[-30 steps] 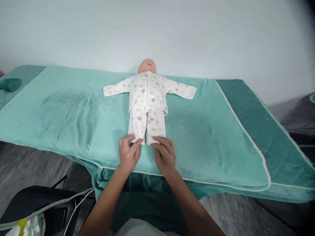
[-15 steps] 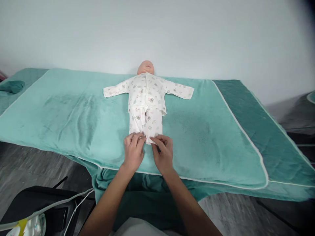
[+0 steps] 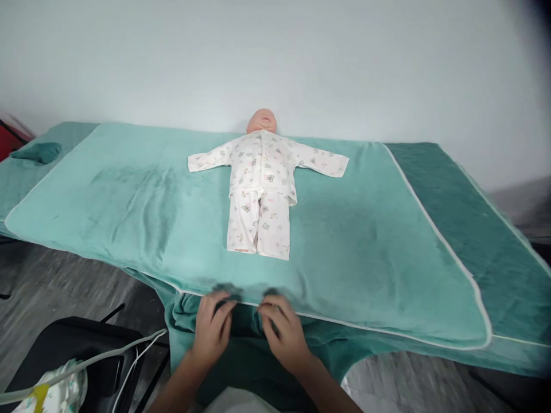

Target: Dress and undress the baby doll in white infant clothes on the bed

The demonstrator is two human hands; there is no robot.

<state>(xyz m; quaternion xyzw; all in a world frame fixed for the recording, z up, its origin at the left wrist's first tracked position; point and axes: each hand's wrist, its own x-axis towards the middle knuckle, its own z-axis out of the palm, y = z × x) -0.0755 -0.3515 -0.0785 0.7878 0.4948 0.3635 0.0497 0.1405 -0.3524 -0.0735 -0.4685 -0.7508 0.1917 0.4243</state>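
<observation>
A baby doll (image 3: 262,121) lies on its back on the green blanket (image 3: 344,241), its head toward the wall. It wears a white patterned top (image 3: 263,163) with the sleeves spread wide, and matching trousers (image 3: 274,226) whose legs lie flat side by side. Near the blanket's front edge, left of centre, my left hand (image 3: 214,324) has its fingers curved and apart, holding nothing. My right hand (image 3: 282,330) is beside it to the right, also with bent, parted fingers and nothing in them. Both hands are apart from the clothes.
At the lower left stands a black chair (image 3: 64,338) with a patterned white cloth item (image 3: 71,384) on it. A pale tube (image 3: 107,351) crosses over the chair. Behind the table is a pale wall (image 3: 301,63). A red object (image 3: 9,140) shows at the far left.
Both hands have let go of the trouser hems and drawn back to the blanket's front edge. The trouser legs now lie flat. The view has shifted slightly.
</observation>
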